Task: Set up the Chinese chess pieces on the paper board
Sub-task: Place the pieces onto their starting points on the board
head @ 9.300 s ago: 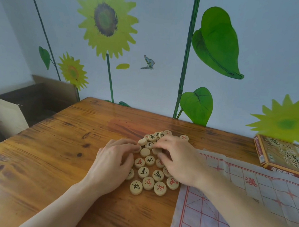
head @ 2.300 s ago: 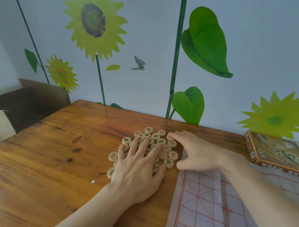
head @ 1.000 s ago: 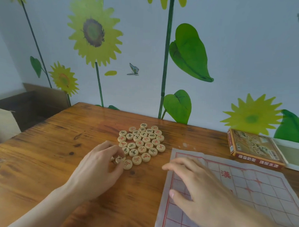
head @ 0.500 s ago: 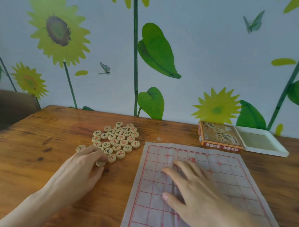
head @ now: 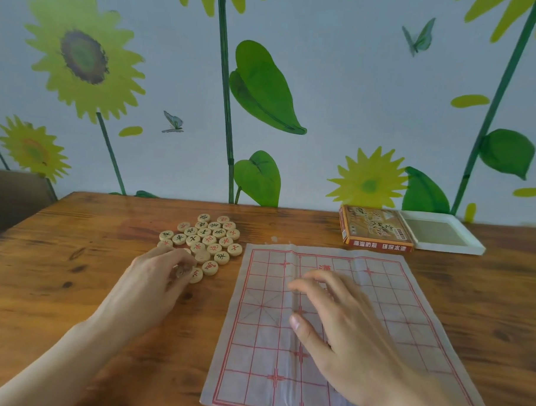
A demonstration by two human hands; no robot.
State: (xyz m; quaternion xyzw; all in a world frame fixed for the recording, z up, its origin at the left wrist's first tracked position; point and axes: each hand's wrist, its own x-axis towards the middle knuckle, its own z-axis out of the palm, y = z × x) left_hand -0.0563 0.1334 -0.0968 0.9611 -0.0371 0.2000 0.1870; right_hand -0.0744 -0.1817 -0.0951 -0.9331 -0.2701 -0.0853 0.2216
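Glossy, knotty wood on the table (head: 57, 285); thin creased paper board (head: 409, 316) with red lines; pale wooden pieces (head: 211, 240), smooth-faced; printed cardboard box (head: 374, 230) at the far edge.

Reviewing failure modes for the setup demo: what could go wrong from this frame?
1. The left hand is closing on a piece at the near edge of the tightly packed cluster of pieces; neighbours touch, so a lift could knock or scatter them.
2. The paper board is thin and creased; the spread right hand is over it, and it may shift or buckle once released.
3. One piece looks face-down, so its identity could be misjudged.
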